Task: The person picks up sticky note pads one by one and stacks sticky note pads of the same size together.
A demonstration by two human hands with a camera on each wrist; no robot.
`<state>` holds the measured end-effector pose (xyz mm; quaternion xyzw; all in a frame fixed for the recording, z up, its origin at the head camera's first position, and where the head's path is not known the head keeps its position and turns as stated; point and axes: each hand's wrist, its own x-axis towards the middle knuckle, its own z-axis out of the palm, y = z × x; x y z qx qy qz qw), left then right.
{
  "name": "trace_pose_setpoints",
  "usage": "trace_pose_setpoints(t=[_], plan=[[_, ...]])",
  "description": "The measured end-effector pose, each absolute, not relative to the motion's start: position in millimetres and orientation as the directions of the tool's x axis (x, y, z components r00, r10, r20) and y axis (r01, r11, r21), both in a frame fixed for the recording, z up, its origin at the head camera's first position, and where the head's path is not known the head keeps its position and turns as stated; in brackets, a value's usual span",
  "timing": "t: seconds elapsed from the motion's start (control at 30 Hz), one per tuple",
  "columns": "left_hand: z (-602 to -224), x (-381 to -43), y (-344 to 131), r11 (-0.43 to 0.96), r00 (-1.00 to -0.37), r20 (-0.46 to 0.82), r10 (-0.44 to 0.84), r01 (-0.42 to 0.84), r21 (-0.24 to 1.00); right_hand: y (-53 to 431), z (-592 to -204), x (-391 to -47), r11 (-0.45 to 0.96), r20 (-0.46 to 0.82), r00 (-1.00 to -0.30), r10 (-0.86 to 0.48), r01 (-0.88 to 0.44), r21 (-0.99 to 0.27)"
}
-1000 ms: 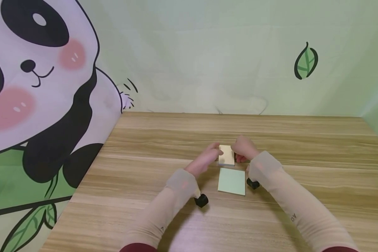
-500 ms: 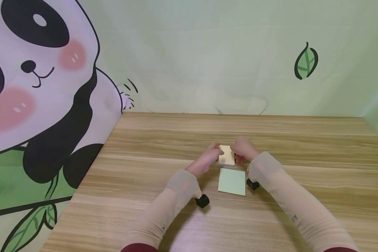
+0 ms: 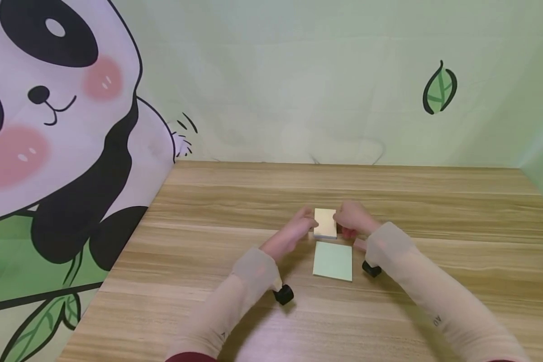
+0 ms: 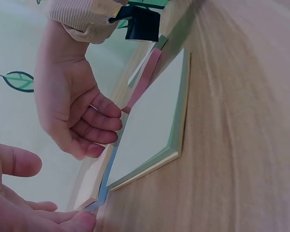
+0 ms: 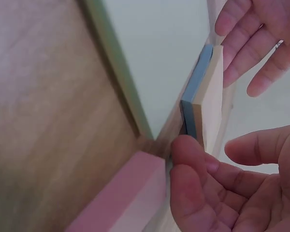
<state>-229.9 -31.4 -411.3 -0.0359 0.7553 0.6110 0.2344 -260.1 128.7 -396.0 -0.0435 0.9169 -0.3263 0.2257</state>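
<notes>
I can't read the print [image 3: 437, 320] on the right sleeve [image 3: 427, 286]; it's too small. That arm hides most of the pink block [image 3: 359, 245] from the head view, and the right wrist view crops it at the bottom edge. I lose part of the left hand [image 4: 24, 217] past the left wrist view's corner. Whether the right hand [image 3: 355, 218] actually touches the yellow pad [image 3: 325, 223], I can't tell.

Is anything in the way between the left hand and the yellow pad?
No, nothing visible: the left hand is beside the yellow pad. The green pad lies on the near side, not between them.
</notes>
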Motion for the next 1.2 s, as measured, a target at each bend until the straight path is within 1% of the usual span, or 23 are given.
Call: trace_pose_setpoints(t=[0.3,0.73,0.8,0.87,1.03,1.1,1.2], plan=[[-411.1,-221.4,-36.1,0.286,-0.882,-0.401,0.248,-0.329,0.9,126.6,-399.2,-254.2,0.802,-0.385,-0.889,-0.249,0.033,-0.597],[-413.7,-219.6,-35.8,0.275,-0.886,-0.385,0.258,-0.314,0.909,127.2,-400.8,-251.7,0.807,-0.369,-0.891,-0.265,0.004,-0.591],[-412.4,-218.8,-35.8,0.275,-0.885,-0.382,0.266,-0.31,0.91,127.2,-400.6,-251.3,0.81,-0.363,-0.894,-0.263,0.0,-0.587],[-403.3,-213.6,-36.2,0.276,-0.882,-0.385,0.273,-0.312,0.909,127.5,-400.2,-251.3,0.81,-0.359,-0.895,-0.266,-0.005,-0.587],[-403.9,-212.0,-39.2,0.309,-0.879,-0.385,0.282,-0.297,0.903,129.9,-399.5,-250.6,0.8,-0.35,-0.887,-0.301,-0.035,-0.599],[-412.8,-215.2,-40.3,0.32,-0.881,-0.373,0.291,-0.278,0.906,130.7,-399.7,-250.1,0.793,-0.336,-0.885,-0.323,-0.059,-0.606],[-413.7,-213.1,-41.3,0.335,-0.881,-0.36,0.308,-0.254,0.908,130.8,-400.0,-249.3,0.79,-0.325,-0.883,-0.338,-0.079,-0.609]])
